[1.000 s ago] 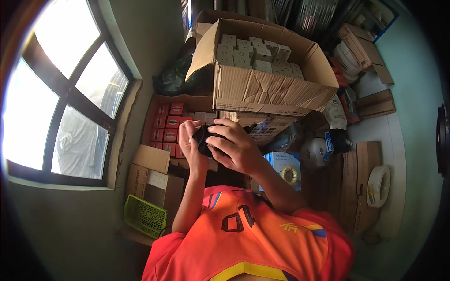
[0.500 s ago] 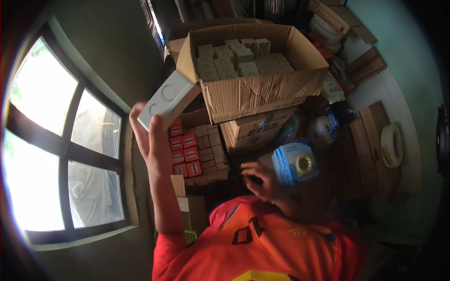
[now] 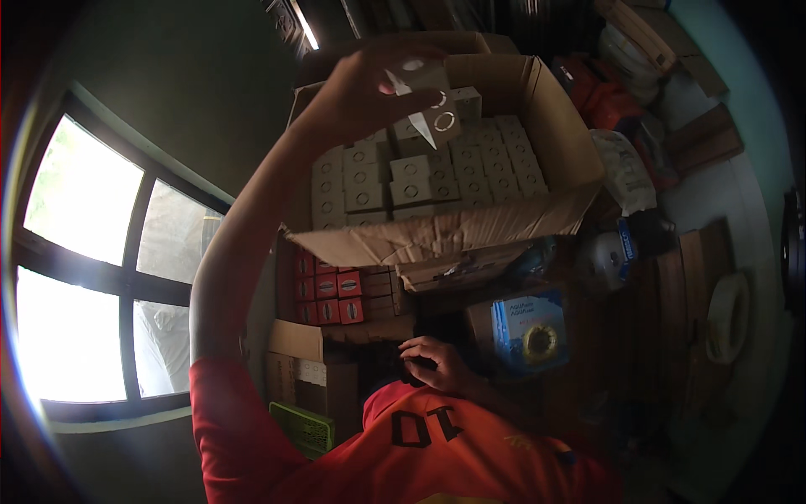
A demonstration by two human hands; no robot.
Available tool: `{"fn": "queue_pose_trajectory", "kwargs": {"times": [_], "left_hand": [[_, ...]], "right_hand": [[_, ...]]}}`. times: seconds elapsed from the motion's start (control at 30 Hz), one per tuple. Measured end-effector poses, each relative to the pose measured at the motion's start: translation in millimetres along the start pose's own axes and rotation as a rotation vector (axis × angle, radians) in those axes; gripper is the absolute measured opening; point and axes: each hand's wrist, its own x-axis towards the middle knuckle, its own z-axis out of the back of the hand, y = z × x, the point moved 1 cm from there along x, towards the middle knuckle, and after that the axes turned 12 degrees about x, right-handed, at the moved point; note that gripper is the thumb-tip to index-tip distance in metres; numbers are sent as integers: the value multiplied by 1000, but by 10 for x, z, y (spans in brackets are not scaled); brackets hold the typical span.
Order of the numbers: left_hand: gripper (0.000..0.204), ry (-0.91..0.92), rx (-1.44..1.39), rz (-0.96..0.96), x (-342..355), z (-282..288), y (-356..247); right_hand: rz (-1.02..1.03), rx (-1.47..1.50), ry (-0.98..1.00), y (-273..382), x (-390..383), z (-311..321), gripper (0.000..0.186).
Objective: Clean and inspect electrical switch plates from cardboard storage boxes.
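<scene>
My left hand [image 3: 365,88] is closed around a white electrical back box [image 3: 443,109] with round knockouts. It holds the box tilted above the far middle of a large open carton [image 3: 470,231]. Rows of similar electrical back boxes [image 3: 363,189] are packed upright inside that carton, some standing higher than others. Lower down, close to my shirt, my right hand [image 3: 438,365] is loosely curled, with a gap between thumb and fingers and nothing visible in it.
Under the big carton's left side are small red boxes [image 3: 327,288] in another carton. A blue package [image 3: 529,332] lies to the right. A green plastic basket [image 3: 302,428] sits near my left sleeve. A window [image 3: 101,269] fills the left wall, and a tape-like white ring [image 3: 726,317] lies far right.
My left hand has carried the electrical back box up and right, from beside the carton to above its inside. My right hand stays low by my body. The view has shifted.
</scene>
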Motion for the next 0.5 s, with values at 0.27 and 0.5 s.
{"fn": "queue_pose_trajectory", "kwargs": {"times": [0.27,0.5], "left_hand": [[64,117,391,-2,727,-1116,122],[65,316,594,172,697,-1613,298]], "right_hand": [[53,60,141,-255,105,614,20],[-5,161,208,-336,108,775,20]]}}
